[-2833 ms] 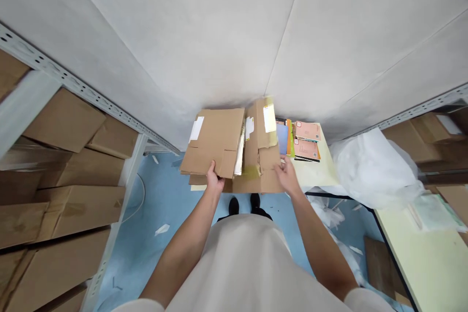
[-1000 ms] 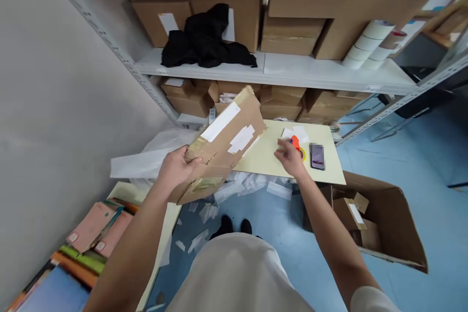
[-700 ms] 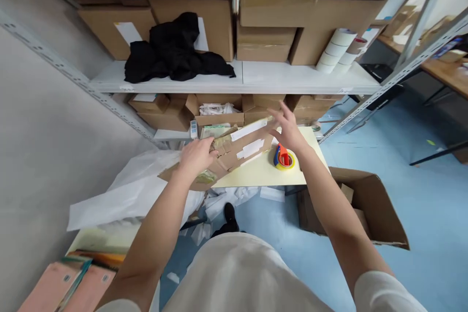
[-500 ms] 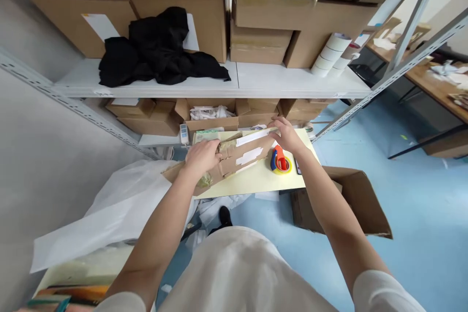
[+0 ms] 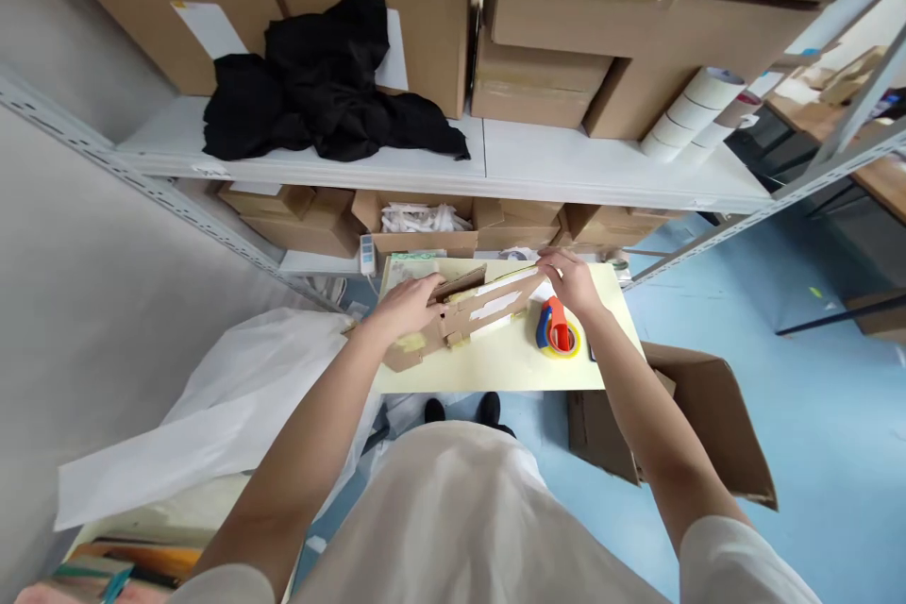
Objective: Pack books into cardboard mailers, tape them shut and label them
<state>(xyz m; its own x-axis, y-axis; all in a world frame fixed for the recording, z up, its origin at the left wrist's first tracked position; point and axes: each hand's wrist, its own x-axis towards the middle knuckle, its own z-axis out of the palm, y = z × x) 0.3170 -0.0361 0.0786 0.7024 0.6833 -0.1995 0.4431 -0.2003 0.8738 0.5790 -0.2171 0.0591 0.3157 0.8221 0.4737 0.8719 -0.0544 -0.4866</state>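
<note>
Over the pale yellow table (image 5: 495,368) I hold a brown cardboard box (image 5: 467,316) tilted on its side, with white paper patches and yellowish tape on its face. My left hand (image 5: 409,304) is closed on its left part, where a flap stands up and parts from the rest. The fingers of my right hand (image 5: 572,281) pinch the upper right corner. Just below that hand lies a tape dispenser (image 5: 556,326), red and blue with a roll of yellow tape. What the box holds, if anything, is hidden.
Behind the table stands a metal shelf (image 5: 453,172) with cartons, black cloth (image 5: 332,85) and white tape rolls (image 5: 690,118). An open carton (image 5: 708,425) is on the blue floor at right. White wrapping sheet (image 5: 261,377) lies at left.
The box's left flap has come away from the body, and a gap now shows at its top. My left hand has shifted slightly. The view has moved a little.
</note>
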